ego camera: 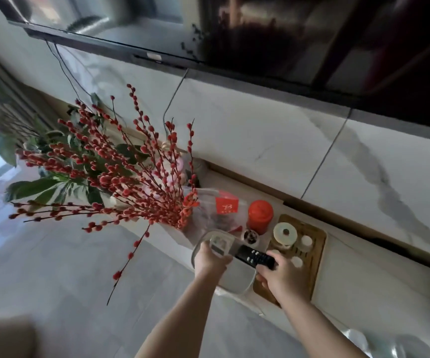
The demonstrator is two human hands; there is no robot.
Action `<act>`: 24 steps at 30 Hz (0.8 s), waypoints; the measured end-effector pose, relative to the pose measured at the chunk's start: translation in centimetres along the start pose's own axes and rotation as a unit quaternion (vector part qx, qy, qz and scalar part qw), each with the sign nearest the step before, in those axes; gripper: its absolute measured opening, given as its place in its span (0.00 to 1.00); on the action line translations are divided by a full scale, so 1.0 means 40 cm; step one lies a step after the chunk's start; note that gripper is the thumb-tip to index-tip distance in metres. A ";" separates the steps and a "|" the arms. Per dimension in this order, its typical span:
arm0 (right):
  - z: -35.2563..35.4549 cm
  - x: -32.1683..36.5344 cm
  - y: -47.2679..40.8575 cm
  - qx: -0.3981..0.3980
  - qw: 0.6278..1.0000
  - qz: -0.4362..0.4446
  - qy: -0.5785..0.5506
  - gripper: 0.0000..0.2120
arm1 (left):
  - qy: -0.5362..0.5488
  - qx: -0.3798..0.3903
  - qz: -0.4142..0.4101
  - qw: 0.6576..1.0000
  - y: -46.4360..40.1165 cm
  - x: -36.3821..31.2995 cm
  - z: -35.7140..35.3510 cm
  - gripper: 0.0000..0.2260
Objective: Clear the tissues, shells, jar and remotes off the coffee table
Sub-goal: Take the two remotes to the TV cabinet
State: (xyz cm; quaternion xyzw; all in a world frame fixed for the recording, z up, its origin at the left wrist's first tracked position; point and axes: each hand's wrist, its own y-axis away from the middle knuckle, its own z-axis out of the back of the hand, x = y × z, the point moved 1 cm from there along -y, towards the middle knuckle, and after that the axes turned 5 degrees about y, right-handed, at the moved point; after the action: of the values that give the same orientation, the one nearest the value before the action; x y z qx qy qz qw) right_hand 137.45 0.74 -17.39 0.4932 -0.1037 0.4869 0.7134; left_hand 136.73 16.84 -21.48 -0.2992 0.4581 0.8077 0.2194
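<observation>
A clear, rounded plastic tray point(237, 281) sits on the low white TV console. My left hand point(210, 259) grips a light-coloured remote point(219, 245) over the tray's far end. My right hand point(283, 279) grips a black remote point(254, 257) whose far end points into the tray, lying next to the light one. A jar with a red lid point(260, 215) stands upright behind the tray. The coffee table is out of view.
A wooden tea tray point(314, 254) with a lidded cup and small white cups lies right of the clear tray. Red berry branches point(121, 171) in a vase spread to the left. A clear bag with a red label point(225, 206) sits behind. The TV hangs above.
</observation>
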 end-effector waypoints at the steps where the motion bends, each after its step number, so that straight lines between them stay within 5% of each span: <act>1: -0.001 0.002 0.000 0.003 1.000 0.001 0.001 0.19 | -0.004 0.000 -0.001 1.000 -0.007 -0.003 0.002 0.30; 24: -0.133 -0.069 -0.196 0.034 0.998 -0.033 0.047 0.21 | 0.019 0.004 0.068 0.998 -0.225 0.073 -0.093 0.33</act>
State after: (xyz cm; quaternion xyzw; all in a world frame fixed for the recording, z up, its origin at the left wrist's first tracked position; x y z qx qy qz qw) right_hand 140.53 3.08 -26.44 0.4971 -0.0370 0.4891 0.7158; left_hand 141.31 18.19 -30.44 -0.2815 0.4847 0.8131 0.1568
